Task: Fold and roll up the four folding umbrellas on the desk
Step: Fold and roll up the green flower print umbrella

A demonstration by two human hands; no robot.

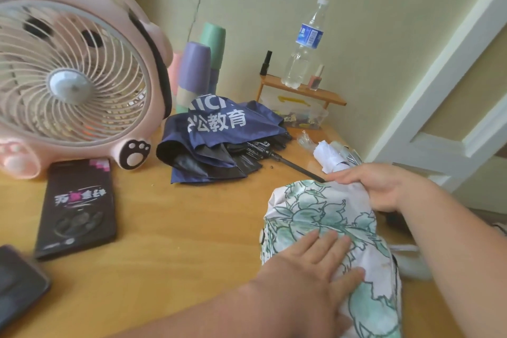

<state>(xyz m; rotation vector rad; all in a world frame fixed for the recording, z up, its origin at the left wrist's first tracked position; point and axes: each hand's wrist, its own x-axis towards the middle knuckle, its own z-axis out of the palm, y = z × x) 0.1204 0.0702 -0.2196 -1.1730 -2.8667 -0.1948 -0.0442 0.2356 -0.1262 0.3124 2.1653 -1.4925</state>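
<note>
A white umbrella with a green flower print [323,217] lies loosely bunched at the desk's front right. My left hand [310,263] presses flat on its canopy with straight fingers. My right hand [384,186] grips the cloth at the umbrella's far end. A navy umbrella with white lettering [219,140] lies crumpled mid-desk, its black shaft pointing toward my right hand. Part of a white umbrella [329,153] shows just beyond my right hand.
A pink desk fan [74,77] stands at the left. In front of it lie a black box [76,208] and a dark phone [16,282]. Pastel tubes [197,68], a small wooden shelf [301,90] with a water bottle [304,44], and a clear box sit at the back.
</note>
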